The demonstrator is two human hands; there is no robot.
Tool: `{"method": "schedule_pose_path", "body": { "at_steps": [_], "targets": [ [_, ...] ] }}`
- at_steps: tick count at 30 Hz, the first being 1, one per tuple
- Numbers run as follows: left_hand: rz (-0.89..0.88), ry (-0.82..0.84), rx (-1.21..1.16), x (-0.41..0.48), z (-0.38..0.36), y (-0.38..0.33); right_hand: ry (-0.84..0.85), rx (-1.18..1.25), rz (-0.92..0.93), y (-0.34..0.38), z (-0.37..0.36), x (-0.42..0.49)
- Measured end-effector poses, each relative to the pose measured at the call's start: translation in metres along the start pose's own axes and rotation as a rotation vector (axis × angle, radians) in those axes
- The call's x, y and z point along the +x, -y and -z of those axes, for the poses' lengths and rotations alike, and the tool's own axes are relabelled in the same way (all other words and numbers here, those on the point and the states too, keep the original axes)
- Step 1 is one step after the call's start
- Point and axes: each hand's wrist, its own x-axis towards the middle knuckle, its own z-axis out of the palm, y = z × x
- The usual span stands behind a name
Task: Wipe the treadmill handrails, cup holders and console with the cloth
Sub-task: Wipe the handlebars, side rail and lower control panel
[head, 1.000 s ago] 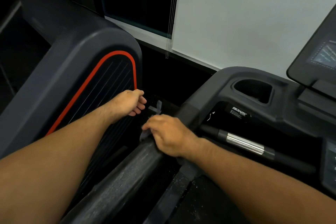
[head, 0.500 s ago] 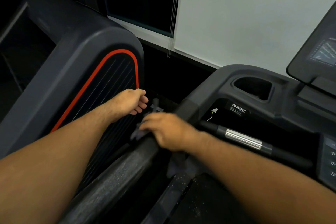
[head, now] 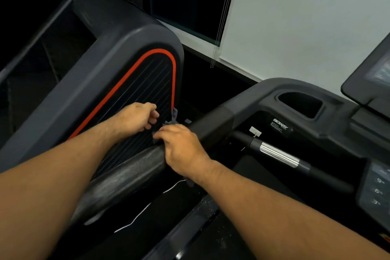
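Observation:
My right hand [head: 181, 148] wraps over the treadmill's dark left handrail [head: 124, 177] and grips a small grey cloth [head: 174, 116] against it; one corner of the cloth sticks up beyond my fingers, the rest is hidden under my palm. The rail surface near me looks streaked and dusty. My left hand [head: 137, 117] hovers just left of the rail with fingers loosely curled, holding nothing. Further right are a cup holder [head: 299, 103] and the corner of the console [head: 371, 82].
A neighbouring machine's dark shroud with an orange stripe [head: 130, 74] stands close on the left. A chrome-banded grip bar [head: 278, 156] crosses under the console, and a keypad [head: 375, 190] sits at the right edge. Blind cords [head: 219, 27] hang by the window.
My right hand has slid the cloth back and forth along the handrail, ending close to where it began. My left hand has stayed almost still beside the rail.

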Motion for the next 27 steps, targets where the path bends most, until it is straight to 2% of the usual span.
{"method": "schedule_pose_path", "body": {
  "at_steps": [4, 7, 9, 11, 15, 19, 22, 27],
  "targets": [
    [0.002, -0.072, 0.001, -0.016, 0.013, 0.011, 0.002, 0.077, 0.076, 0.038, -0.018, -0.007],
    [0.012, -0.099, -0.022, -0.023, 0.02, 0.016, 0.1, 0.157, 0.207, 0.068, -0.031, -0.014],
    [0.015, -0.109, -0.028, -0.026, 0.022, 0.019, 0.177, 0.128, 0.238, 0.058, -0.023, -0.009],
    [0.012, -0.111, -0.028, -0.026, 0.024, 0.022, 0.176, 0.064, 0.207, 0.04, -0.013, 0.0],
    [0.007, -0.08, -0.033, -0.026, 0.03, 0.028, 0.177, 0.048, 0.033, 0.026, -0.008, 0.015],
    [0.009, -0.049, -0.014, -0.024, 0.041, 0.037, 0.098, 0.026, -0.116, 0.008, 0.001, 0.021],
    [-0.005, -0.011, -0.001, -0.023, 0.048, 0.04, 0.043, 0.066, -0.158, 0.031, -0.008, 0.011],
    [-0.024, 0.056, -0.019, -0.025, 0.057, 0.045, 0.036, 0.083, -0.111, 0.088, -0.032, -0.002]
  ]
}}
